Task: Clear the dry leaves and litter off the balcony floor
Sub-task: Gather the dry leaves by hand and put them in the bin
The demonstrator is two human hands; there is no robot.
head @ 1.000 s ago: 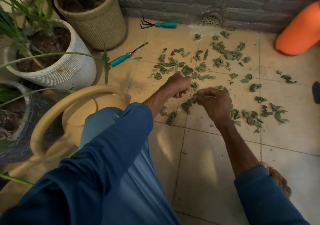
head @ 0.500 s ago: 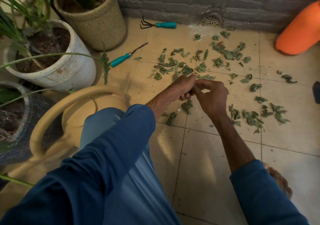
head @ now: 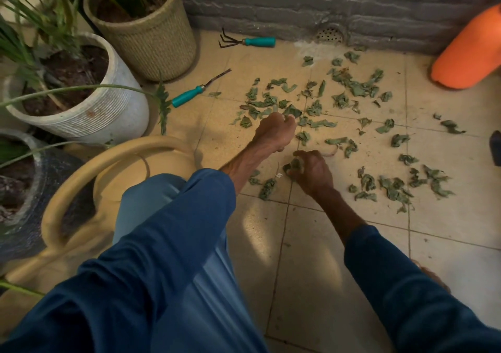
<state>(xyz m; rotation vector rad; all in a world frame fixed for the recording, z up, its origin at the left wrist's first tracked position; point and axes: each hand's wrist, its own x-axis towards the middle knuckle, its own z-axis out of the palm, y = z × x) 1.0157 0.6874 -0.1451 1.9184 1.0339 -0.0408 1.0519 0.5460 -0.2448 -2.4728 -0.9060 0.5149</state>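
Note:
Dry green leaves point(head: 355, 89) lie scattered over the beige tiled floor point(head: 325, 257), from the grey wall to just in front of me. My left hand point(head: 273, 133) is curled into a fist above the near edge of the leaf patch. What it holds is hidden inside the fingers. Lower and to the right, my right hand point(head: 313, 172) is down on the floor, its fingers curled round a crumpled leaf point(head: 291, 166). A few more leaves point(head: 267, 188) lie just left of that hand.
A yellow watering can point(head: 81, 190) stands by my left knee. A white pot point(head: 103, 114), a woven pot point(head: 151, 40) and a dark pot point(head: 40, 190) line the left side. A hand rake point(head: 257, 41), a teal-handled tool point(head: 189, 96) and an orange object point(head: 469, 54) lie near the wall.
My hands were together, the right passing leaves into the left fist. They have parted: the left moved up toward the leaf patch, the right dropped to the floor and took hold of another leaf.

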